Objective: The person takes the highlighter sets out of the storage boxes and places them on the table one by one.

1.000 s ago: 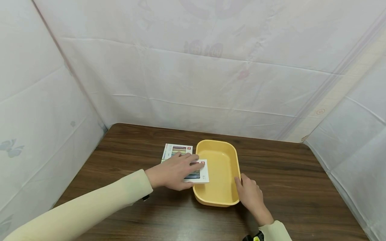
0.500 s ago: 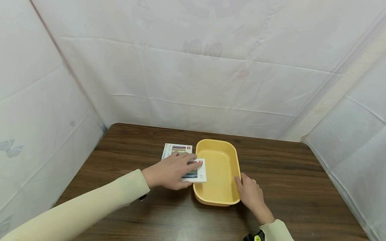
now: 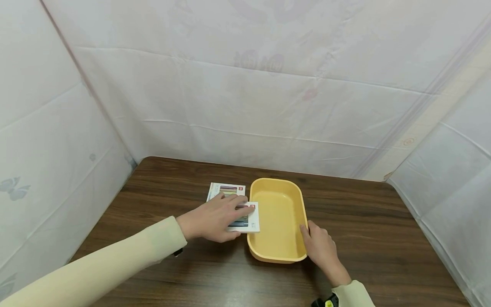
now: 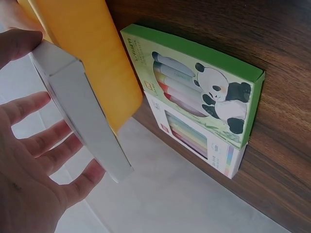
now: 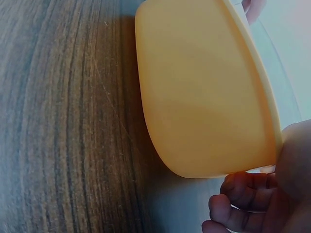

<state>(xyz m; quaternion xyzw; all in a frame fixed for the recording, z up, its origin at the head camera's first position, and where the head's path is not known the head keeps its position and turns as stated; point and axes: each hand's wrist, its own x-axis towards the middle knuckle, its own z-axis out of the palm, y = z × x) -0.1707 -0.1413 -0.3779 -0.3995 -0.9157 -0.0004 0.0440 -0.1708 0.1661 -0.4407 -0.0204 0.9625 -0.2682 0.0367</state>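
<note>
My left hand (image 3: 215, 217) holds a white box of markers (image 3: 253, 219) whose window shows coloured sticks. The box is over the left rim of a yellow plastic bin (image 3: 277, 249), its right end reaching slightly past that rim. In the left wrist view the thumb is on one edge of the held box (image 4: 92, 116) and the fingers spread along the opposite edge. My right hand (image 3: 320, 247) grips the bin's right rim, thumb inside and fingers outside. The bin's floor shows nothing lying on it.
On the table, left of the bin, a green box of markers with a panda picture (image 4: 221, 97) lies beside or partly over another white box of coloured sticks (image 3: 229, 187). Dark wooden table (image 3: 172, 183); white cloth walls (image 3: 245, 106) stand behind and at both sides.
My left hand has drawn the white box of markers a little to the left, so less of it overhangs the bin. My right hand stays on the rim.
</note>
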